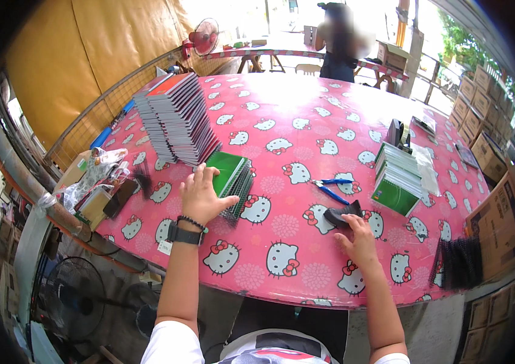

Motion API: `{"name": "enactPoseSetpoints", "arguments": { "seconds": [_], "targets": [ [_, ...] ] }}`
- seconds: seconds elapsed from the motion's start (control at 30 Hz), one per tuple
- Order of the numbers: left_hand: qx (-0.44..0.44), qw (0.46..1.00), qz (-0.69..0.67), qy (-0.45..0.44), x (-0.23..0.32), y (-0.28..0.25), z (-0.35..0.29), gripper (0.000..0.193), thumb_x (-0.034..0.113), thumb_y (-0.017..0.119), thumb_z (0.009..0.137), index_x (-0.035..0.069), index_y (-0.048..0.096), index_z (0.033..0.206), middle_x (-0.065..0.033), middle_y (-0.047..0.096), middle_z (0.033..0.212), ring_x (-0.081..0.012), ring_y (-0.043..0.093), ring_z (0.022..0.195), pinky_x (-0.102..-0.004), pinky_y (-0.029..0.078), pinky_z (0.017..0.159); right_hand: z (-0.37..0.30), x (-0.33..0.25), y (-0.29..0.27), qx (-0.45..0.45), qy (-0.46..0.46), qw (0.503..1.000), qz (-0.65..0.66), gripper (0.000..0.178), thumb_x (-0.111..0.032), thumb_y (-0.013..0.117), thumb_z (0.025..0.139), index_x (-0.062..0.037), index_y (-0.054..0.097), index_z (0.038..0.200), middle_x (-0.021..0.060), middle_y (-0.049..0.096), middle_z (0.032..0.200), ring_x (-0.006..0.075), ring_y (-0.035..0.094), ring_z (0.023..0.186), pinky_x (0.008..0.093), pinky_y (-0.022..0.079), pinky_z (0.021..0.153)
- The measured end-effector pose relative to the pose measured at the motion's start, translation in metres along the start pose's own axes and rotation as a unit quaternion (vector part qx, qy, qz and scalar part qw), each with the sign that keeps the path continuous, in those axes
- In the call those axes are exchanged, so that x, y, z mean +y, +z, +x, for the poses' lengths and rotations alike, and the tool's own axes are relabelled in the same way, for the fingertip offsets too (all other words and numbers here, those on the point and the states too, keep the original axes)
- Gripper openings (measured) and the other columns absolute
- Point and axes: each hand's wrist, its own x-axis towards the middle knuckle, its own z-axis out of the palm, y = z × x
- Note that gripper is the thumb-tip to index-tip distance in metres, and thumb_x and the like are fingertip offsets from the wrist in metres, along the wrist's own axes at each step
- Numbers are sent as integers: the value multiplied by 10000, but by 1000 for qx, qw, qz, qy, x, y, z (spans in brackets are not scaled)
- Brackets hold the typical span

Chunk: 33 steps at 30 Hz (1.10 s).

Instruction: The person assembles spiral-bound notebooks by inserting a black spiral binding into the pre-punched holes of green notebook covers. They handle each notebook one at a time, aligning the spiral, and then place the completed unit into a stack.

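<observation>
My left hand (203, 197) rests against a short stack of green spiral-bound notebooks (228, 162), its fingers spread at the near left corner and the thumb reaching across the front. To the right, my right hand (357, 239) has its fingertips on a small black object (343, 214) whose kind I cannot make out. The thumb is apart from it. Just beyond lies a pair of blue-handled pliers (334, 189). Farther right stands a row of green-covered notebooks (398, 179) with their page edges upward.
A tall stack of notebooks (175, 118) rises behind my left hand. Plastic-wrapped items (102, 182) lie at the left edge. A black tape dispenser (398, 133), black binding coils (459, 264) and a cardboard box (500, 227) are at the right. A person (337, 42) stands beyond the pink table (306, 255).
</observation>
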Motion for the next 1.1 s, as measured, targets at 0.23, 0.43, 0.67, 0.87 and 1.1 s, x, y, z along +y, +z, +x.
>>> {"name": "enactPoseSetpoints", "arguments": {
  "seconds": [0.23, 0.43, 0.67, 0.87, 1.1],
  "targets": [
    [-61, 995, 18, -77, 9, -5, 11, 712, 485, 785, 608, 146, 470, 1150, -69, 467, 1220, -332, 514, 1104, -504, 423, 907, 38, 35, -45, 50, 59, 997, 25, 443, -136, 726, 751, -46, 586, 1162, 142, 619, 1120, 316, 565, 1039, 401, 450, 878],
    [48, 999, -12, -5, 17, -11, -6, 714, 522, 744, 677, 148, 480, 1225, -126, 342, 1445, -373, 312, 1332, -618, 237, 1039, 95, 97, -74, 234, 23, 932, -274, 270, -126, 717, 743, -53, 666, 998, 98, 664, 1017, 263, 570, 1000, 403, 408, 904],
    [151, 959, -220, 98, 65, -43, -59, 344, 236, 706, 738, 89, 611, 1035, -122, 437, 1375, -325, 346, 1296, -484, 227, 1078, 94, 130, -81, 165, -19, 971, -174, 80, -77, 681, 758, -22, 644, 802, 113, 654, 868, 305, 589, 862, 411, 452, 789],
    [121, 900, -394, 143, 110, -27, -89, 341, 185, 729, 757, 75, 597, 1052, -145, 488, 1304, -311, 388, 1279, -450, 304, 1058, 82, 48, -94, 168, -62, 979, -97, 90, -21, 651, 752, -19, 610, 832, 140, 628, 809, 316, 593, 819, 402, 475, 728],
    [-267, 742, -615, -22, 154, 49, -126, 348, 58, 675, 847, 38, 520, 1158, -86, 569, 1173, -146, 527, 1097, -300, 451, 892, -8, -76, -49, -45, -217, 974, 38, 187, 8, 679, 713, -33, 614, 884, 111, 609, 783, 284, 596, 728, 353, 491, 650]
  ]
}}
